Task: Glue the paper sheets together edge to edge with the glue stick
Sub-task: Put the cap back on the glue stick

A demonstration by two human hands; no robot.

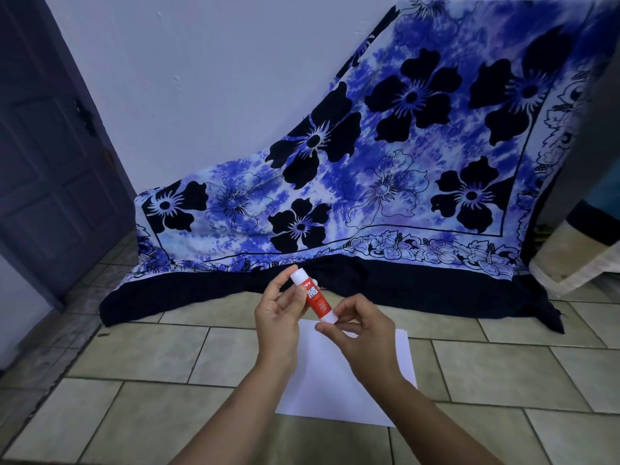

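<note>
**A:** Any writing?

**B:** "GLUE STICK" in white letters on the red body of the glue stick point(312, 298). The smaller print is too blurred to read.

**A:** Where is it, and pointing how?

**B:** Lower centre of the frame, above the far edge of the white paper sheets point(323, 391). Its long axis slants, with the white cap to the upper left and the white base to the lower right. The left hand point(276, 317) curls round the cap half. The right hand point(360, 333) pinches the base.

**A:** Room around?

**B:** Bare tiled floor point(151, 357) on both sides of the paper. The dark hem of the flowered cloth point(402, 146) lies beyond, apart.
</note>
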